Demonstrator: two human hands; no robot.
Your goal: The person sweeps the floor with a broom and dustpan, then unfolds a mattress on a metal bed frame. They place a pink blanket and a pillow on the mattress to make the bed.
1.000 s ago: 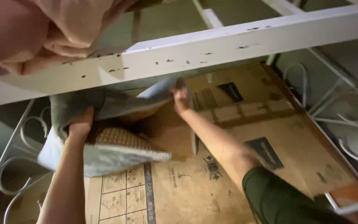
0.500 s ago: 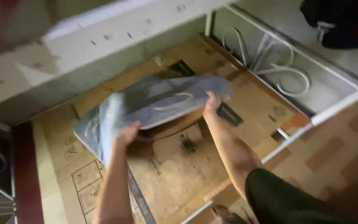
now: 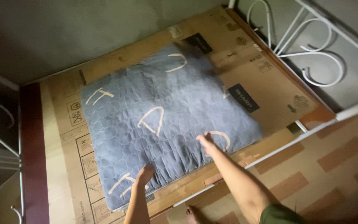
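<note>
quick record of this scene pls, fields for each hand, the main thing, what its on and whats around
left hand: flat on the cushion's near edge
right hand: open, touching the cushion near its right corner
main thing: blue quilted cushion with pale letter shapes, lying flat
surface: flattened cardboard on a bed frame
surroundings: white metal scrollwork rail, brick-pattern floor, a bare foot

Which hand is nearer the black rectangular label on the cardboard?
Right. The right hand rests on the blue quilted mattress below the black rectangular label; the left hand lies farther left.
</note>
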